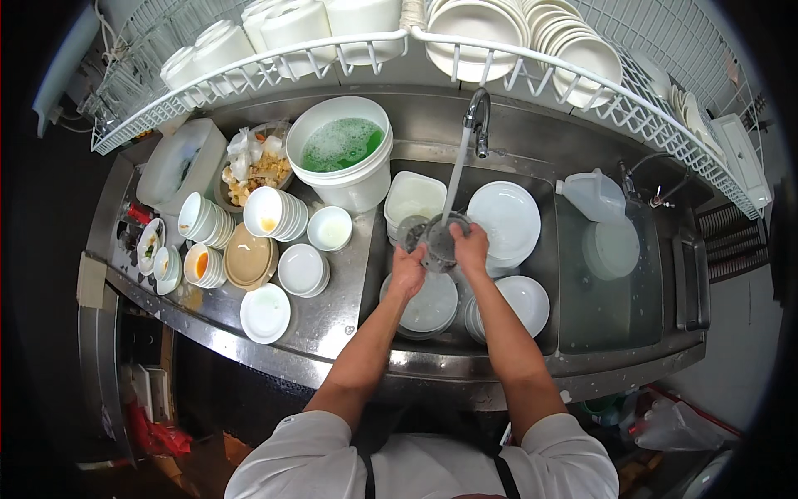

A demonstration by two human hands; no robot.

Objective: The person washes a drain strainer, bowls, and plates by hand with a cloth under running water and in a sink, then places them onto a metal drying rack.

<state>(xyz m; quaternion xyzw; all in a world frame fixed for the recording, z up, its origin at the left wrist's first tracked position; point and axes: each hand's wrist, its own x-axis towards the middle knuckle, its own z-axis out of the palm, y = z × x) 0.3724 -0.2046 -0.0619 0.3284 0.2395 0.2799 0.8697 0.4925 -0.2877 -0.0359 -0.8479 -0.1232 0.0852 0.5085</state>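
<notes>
Water runs from the metal faucet point(479, 121) into a dark, translucent round dish point(441, 244) over the left sink basin. My right hand point(471, 248) grips its right side, with the thumb over the rim. Close to its lower left edge, my left hand point(409, 269) is closed on a second grayish see-through dish point(413, 232); its exact shape is blurred. Below my hands lie stacked white plates point(429, 305) and another stack of plates point(520, 302). Large white plates point(504, 221) stand to the right, and square white containers point(414, 193) to the left.
Left counter: stacked bowls point(274, 212), a tan bowl point(249, 256), food scraps point(262, 168) and a white bucket point(340, 150) of green soapy water. The right basin point(611, 305) holds water, a plastic jug point(595, 194) and submerged round dishes. A wire rack point(349, 47) overhangs the back.
</notes>
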